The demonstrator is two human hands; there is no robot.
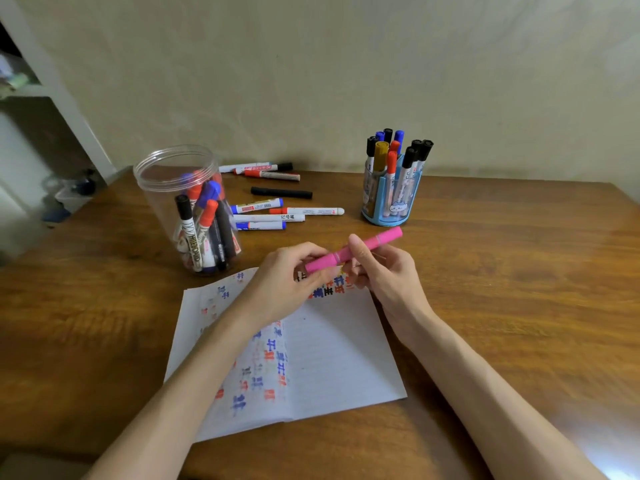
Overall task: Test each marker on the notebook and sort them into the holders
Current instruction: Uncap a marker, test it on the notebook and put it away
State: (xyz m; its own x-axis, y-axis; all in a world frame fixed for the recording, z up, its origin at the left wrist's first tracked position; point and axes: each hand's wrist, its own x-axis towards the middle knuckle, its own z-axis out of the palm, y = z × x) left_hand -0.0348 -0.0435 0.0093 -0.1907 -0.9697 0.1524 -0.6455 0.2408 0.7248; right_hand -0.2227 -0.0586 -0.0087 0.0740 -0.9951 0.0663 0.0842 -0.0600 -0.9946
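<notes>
A pink marker [375, 242] is held slanted above the top of the open notebook [332, 351]. My right hand [384, 271] grips its middle, and my left hand [287, 282] pinches its lower capped end. The notebook pages carry several red, blue and black test marks. A clear plastic jar [188, 209] at the left holds several markers. A blue holder [393, 195] at the back right is full of upright markers. Loose markers [273, 216] lie on the table between the two.
The wooden table [519, 289] meets a pale wall at the back. A black marker [281, 192] and more markers [266, 171] lie near the wall. White shelving [41, 98] stands off the table's left edge.
</notes>
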